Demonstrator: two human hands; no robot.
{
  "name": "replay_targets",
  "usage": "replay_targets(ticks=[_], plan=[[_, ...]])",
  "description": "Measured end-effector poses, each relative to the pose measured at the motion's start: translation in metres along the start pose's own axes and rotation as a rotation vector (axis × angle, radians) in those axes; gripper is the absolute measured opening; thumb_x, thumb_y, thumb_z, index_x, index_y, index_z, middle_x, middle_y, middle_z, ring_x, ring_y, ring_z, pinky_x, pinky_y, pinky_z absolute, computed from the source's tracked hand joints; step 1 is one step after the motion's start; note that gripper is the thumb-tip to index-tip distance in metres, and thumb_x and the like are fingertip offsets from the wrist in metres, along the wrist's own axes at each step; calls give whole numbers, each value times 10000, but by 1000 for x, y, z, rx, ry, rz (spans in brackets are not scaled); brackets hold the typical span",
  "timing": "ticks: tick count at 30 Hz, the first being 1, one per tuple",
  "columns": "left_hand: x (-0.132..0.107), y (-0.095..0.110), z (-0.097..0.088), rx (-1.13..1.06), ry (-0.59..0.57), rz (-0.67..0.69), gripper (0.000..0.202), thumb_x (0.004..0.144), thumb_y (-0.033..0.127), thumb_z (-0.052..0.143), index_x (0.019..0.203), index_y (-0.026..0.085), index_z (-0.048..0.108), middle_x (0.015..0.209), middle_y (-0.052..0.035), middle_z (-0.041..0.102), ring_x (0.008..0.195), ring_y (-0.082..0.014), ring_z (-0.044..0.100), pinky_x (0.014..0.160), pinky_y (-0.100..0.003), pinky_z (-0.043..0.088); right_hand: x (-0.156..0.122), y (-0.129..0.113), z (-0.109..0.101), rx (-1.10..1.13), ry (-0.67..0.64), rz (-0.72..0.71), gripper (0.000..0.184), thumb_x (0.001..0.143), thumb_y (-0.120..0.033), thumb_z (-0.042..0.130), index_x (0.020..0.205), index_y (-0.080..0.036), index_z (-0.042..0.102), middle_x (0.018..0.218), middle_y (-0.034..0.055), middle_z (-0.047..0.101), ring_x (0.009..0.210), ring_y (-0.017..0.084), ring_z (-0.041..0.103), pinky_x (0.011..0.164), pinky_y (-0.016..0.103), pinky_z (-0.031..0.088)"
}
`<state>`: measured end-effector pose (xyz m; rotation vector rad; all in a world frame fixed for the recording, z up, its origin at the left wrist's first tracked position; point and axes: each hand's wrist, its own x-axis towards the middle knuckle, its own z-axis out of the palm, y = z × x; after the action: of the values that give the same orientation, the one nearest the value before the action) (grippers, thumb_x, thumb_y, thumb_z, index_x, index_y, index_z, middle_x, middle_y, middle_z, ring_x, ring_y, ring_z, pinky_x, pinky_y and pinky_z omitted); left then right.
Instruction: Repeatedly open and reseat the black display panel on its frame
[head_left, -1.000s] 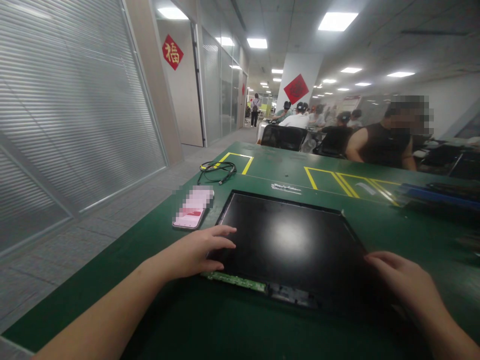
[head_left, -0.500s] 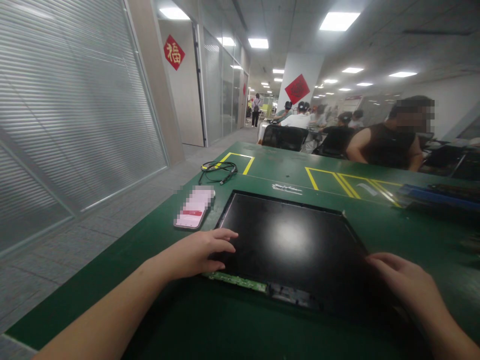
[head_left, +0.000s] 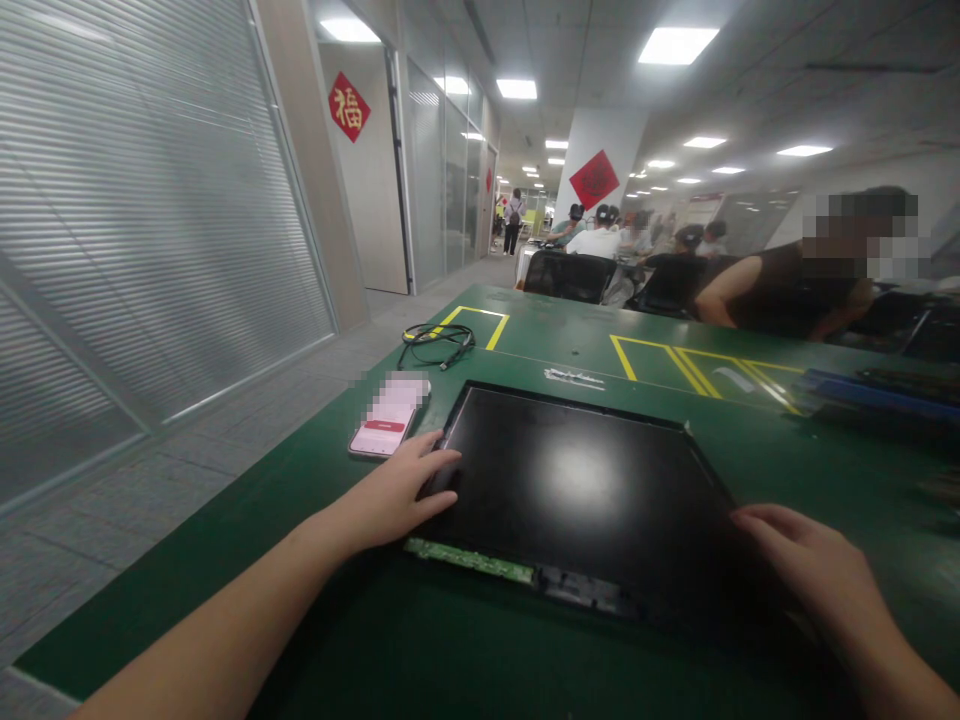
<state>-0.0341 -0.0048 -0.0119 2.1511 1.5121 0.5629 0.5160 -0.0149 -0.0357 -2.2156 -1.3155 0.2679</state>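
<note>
A black display panel (head_left: 495,470) lies flat on the green table (head_left: 247,520), screen up, with a bright glare spot. A strip of green circuit board (head_left: 472,562) shows along its near edge. My left hand (head_left: 412,485) rests at the panel's left edge, its fingers spread and its fingertips over the border. At the right edge my right hand (head_left: 806,555) has its fingers together, gripping the panel's side. The panel's near right corner is dark, and the right thumb cannot be made out clearly.
Beyond my left hand lie a phone (head_left: 386,425) and a coiled black cable (head_left: 439,343). A small whitish strip (head_left: 574,379) is behind the panel. Blue-edged dark items (head_left: 885,395) sit at the right. Across the table a person (head_left: 795,280) leans over; others sit farther back.
My left hand has shifted slightly back and left, its fingers spreading over the panel's left edge. My right hand stays in place. The person across the table has leaned to the right.
</note>
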Motion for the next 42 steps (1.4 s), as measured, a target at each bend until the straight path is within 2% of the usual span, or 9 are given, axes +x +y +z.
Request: replay_targets(ticks=[8, 14, 19, 23, 27, 30, 34, 38, 42], plan=[[12, -7, 11, 152, -39, -63, 645, 1107, 314, 494, 1670, 66, 688, 1806, -290, 601, 1735, -457, 522, 1424, -701, 393, -1, -2, 2, -6, -9, 0, 426, 750, -676, 609, 810, -343, 868, 869, 106, 868, 864, 400, 782, 816, 515, 608], [16, -10, 9, 83, 62, -46, 543, 1032, 236, 541, 1472, 166, 852, 1651, -203, 778, 1618, -422, 673, 1396, -604, 474, 5, 13, -1, 22, 43, -5, 384, 833, -609, 612, 881, -335, 877, 847, 110, 851, 851, 391, 777, 785, 503, 611], [15, -8, 11, -66, 125, -93, 539, 964, 242, 581, 1403, 180, 886, 1554, -182, 843, 1457, -439, 786, 1305, -584, 561, 16, 25, 3, 21, -15, 53, 475, 801, -625, 648, 1029, -306, 917, 998, 136, 884, 911, 402, 803, 823, 520, 622], [15, 0, 8, -236, 209, -192, 525, 922, 300, 635, 1366, 209, 900, 1342, -147, 924, 1251, -427, 854, 1172, -562, 636, 22, 31, 14, 34, -57, 32, 580, 758, -607, 680, 1168, -272, 919, 1083, 155, 898, 1003, 414, 822, 864, 516, 634], [16, 15, 2, -616, 244, -306, 445, 851, 324, 790, 1271, 234, 904, 1263, -108, 941, 1145, -374, 881, 984, -448, 703, 21, 31, 18, 24, -66, 16, 682, 771, -624, 670, 1288, -249, 910, 1103, 152, 894, 1030, 408, 828, 858, 497, 635], [16, 29, -1, -915, 272, -438, 402, 793, 233, 877, 1196, 230, 885, 1172, -85, 952, 945, -296, 902, 777, -340, 702, 19, 29, 19, -3, -98, 8, 746, 796, -627, 645, 1392, -256, 896, 1104, 129, 891, 1009, 385, 834, 818, 467, 625], [18, 42, -1, -1098, 323, -606, 346, 831, 30, 841, 1134, 198, 851, 915, -40, 926, 639, -202, 833, 580, -260, 642, 19, 29, 20, -19, -122, -5, 754, 822, -613, 618, 1429, -258, 893, 1159, 120, 901, 1045, 372, 843, 851, 461, 631], [20, 43, 2, -1211, 368, -695, 328, 918, -68, 781, 1133, 174, 831, 816, -26, 891, 554, -177, 801, 516, -235, 626, 22, 34, 23, -25, -112, -47, 711, 826, -616, 623, 1373, -273, 919, 1177, 133, 903, 1050, 384, 844, 864, 478, 649], [21, 37, 6, -1314, 332, -712, 426, 1015, -27, 750, 1401, 148, 789, 825, -71, 900, 593, -216, 839, 550, -275, 682, 25, 40, 31, -41, -88, -62, 705, 814, -632, 614, 1314, -258, 940, 1205, 168, 898, 1094, 419, 844, 884, 516, 667]])
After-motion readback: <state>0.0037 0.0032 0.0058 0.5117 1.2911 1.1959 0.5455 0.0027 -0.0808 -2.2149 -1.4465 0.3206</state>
